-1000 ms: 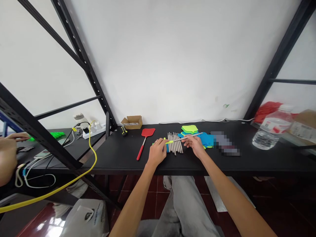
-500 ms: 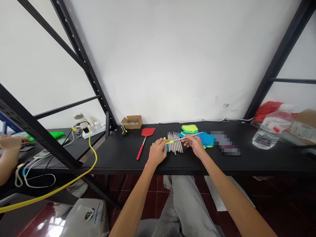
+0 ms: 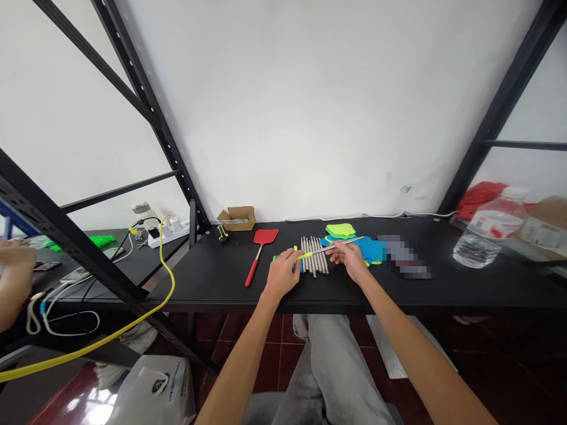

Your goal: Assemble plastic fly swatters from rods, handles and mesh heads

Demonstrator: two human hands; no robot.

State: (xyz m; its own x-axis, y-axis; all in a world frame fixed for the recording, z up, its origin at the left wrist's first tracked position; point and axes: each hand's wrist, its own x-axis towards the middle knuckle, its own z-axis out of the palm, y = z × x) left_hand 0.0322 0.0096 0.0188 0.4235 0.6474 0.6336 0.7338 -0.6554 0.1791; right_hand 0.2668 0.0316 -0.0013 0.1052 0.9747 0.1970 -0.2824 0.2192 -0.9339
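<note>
My left hand (image 3: 283, 273) is closed around a yellow-green handle (image 3: 305, 255). A thin metal rod (image 3: 325, 249) runs in line with that handle toward the upper right, and my right hand (image 3: 351, 260) pinches it. How rod and handle join is too small to make out. Below the rod, several similar metal rods (image 3: 315, 265) lie side by side. Blue and green handle ends lie close to my left hand, partly hidden by it. Behind my right hand are yellow-green fly swatter heads (image 3: 341, 230) and blue fly swatter heads (image 3: 374, 250) in a pile.
A red fly swatter (image 3: 252, 273) lies left of my hands. Farther back are a small cardboard box (image 3: 239, 219) and a black-yellow object (image 3: 222, 234). A large water bottle (image 3: 485, 233) stands right. A yellow cable (image 3: 172, 277) crosses the left; another person's arm (image 3: 13, 289) shows there.
My hands, the handle and the rod stay almost in place. At the far left, the other person's hand has shifted slightly.
</note>
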